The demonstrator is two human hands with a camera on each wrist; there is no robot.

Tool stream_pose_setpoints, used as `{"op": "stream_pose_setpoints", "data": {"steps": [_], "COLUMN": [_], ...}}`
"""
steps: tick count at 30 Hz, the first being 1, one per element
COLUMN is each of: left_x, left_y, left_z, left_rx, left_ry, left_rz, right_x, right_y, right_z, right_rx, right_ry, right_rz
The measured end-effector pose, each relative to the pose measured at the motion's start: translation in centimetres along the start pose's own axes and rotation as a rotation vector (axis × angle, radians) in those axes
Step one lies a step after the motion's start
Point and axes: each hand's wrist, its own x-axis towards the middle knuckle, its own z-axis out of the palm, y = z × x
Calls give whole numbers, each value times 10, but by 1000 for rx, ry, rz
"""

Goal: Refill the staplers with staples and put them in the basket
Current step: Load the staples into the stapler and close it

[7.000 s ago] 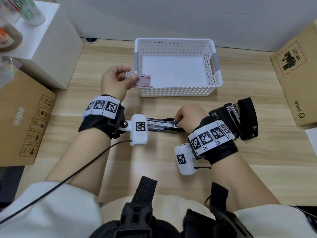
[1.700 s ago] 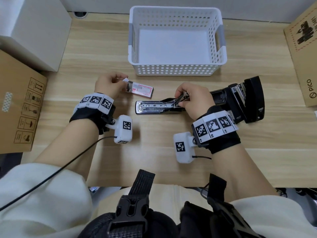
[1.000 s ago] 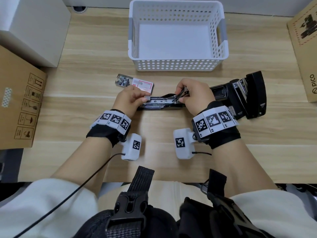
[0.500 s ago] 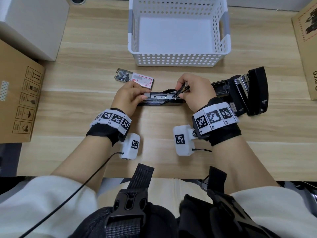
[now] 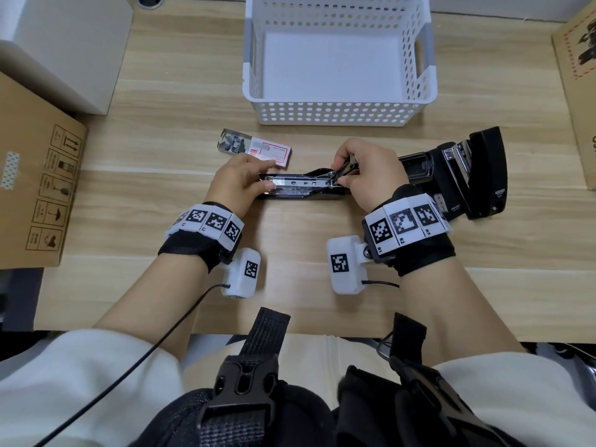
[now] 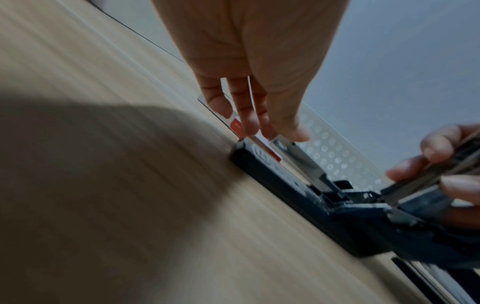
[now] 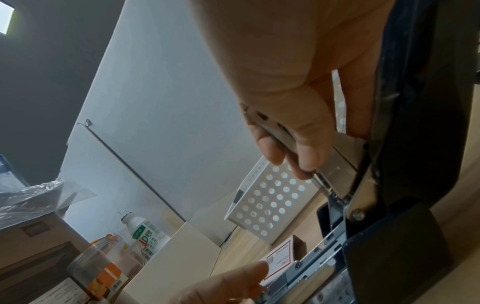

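Note:
A black stapler (image 5: 303, 190) lies folded open on the wooden table, its metal magazine facing up. My left hand (image 5: 266, 180) sits at the magazine's left end, thumb and fingers pinching a strip of staples (image 5: 279, 182) in the channel; the left wrist view shows those fingertips (image 6: 298, 133) on the metal rail. My right hand (image 5: 343, 169) grips the stapler's raised metal arm (image 7: 335, 164) at the hinge end. The staple box (image 5: 267, 152) lies open behind my left hand. The white basket (image 5: 338, 114) beyond stands empty.
A larger black stapler (image 5: 467, 175) lies open to the right of my right hand. Cardboard boxes (image 5: 35, 188) flank the table on the left and far right (image 5: 577, 91). A white box (image 5: 64, 50) stands at the back left, with a bottle (image 7: 145, 232) and a jar on it.
My left hand has left the staple box and come to the left end of the stapler's magazine. In the last half second, both hands have barely moved.

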Motion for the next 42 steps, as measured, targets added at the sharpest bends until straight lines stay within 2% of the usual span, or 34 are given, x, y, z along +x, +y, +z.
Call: {"op": "stream_pose_setpoints", "data": {"steps": [5,10,17,26,34,38,42], "left_x": [14,40,53,59,69,75,75], "left_y": [-5,-20,-17,-10,-8,2,-5], "left_z": [-25,-47,-47,-43,-53,-58,-56], "left_rx": [74,202,290,282,377,461,463], "left_ry": [210,256,114,114,-26,-102,-115], "left_rz": [-47,-178,-240,-370,-361,-420,-381], "right_x": [1,1,2,1,1,1,0], "right_y": [-1,-2,-2,-3,-4,-4,-5], "right_z": [-1,0,0,-1,-1,-1,-1], "right_rx": [-9,-14,-16,-2,10,15,11], "right_ry": [9,16,16,9,-4,4,-2], "right_rz": [2,18,19,34,47,44,52]}}
